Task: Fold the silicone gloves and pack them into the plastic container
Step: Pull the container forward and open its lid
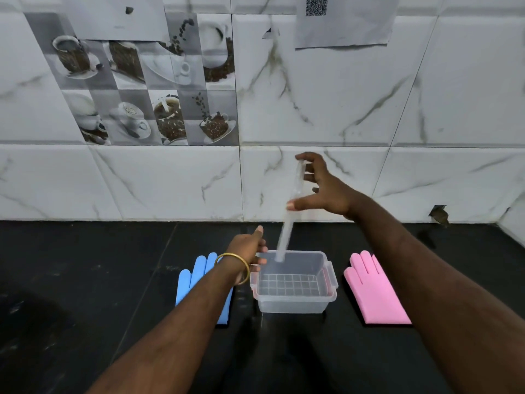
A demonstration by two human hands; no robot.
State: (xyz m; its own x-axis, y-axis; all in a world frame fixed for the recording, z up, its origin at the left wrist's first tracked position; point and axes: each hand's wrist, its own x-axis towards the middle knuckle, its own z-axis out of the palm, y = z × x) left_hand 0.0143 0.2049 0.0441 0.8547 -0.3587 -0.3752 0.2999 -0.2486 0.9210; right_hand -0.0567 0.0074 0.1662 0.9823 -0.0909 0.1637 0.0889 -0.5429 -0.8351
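My right hand (321, 186) pinches the clear lid (289, 211) edge-on between thumb and fingertips, raised above the container's back edge; my left hand (248, 248) grips the left rim of the open plastic container (295, 304). Blue glove (196, 277) lies flat just left of the container, pink glove (372, 288) flat just right, both on the black counter (85, 280).

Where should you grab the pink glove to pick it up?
Probably the cuff end of the pink glove, coming from above on its near side with the right hand. It lies flat on the counter, fingers pointing away, so the wide straight cuff is the closest edge.
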